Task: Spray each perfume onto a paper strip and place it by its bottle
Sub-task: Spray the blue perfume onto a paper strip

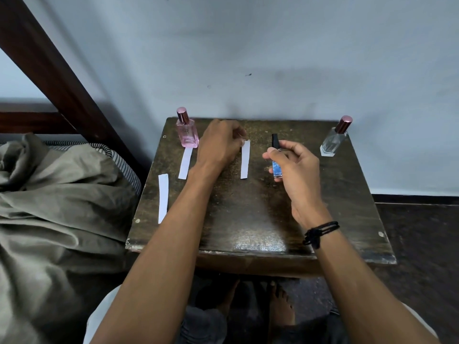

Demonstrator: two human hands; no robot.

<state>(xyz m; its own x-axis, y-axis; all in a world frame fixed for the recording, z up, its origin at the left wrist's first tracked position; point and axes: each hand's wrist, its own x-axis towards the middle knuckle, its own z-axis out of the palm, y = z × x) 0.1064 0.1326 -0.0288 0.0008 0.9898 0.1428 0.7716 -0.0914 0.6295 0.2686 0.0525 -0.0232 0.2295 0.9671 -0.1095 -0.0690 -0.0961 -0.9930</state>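
**Second perfume in hand: the blue bottle and the middle strip**

Head view: The person sits at a dark wooden counter (248,219) against the wall. The right hand (295,167) holds the blue bottle (277,167) above the counter, its fingers (275,155) curled round the body, the black top pointing away. The left hand (219,142) is just beside it, and its fingers (238,140) are together on the upper end of the middle strip (245,160). It is not clear whether this strip lies flat or is lifted a little.

The pink bottle (186,131) stands at the back left with one strip (185,163) placed right in front of it, so this perfume seems finished. The clear bottle (334,141) stands at the back right, with no strip near it. A spare strip (163,197) waits at the left edge of the counter.

The step in hand is probably the blue perfume. Whether the middle strip is already sprayed cannot be seen. If not, the next move needs the nozzle turned toward the paper and one finger on the black top. After that, the bottle must stand upright by its strip.
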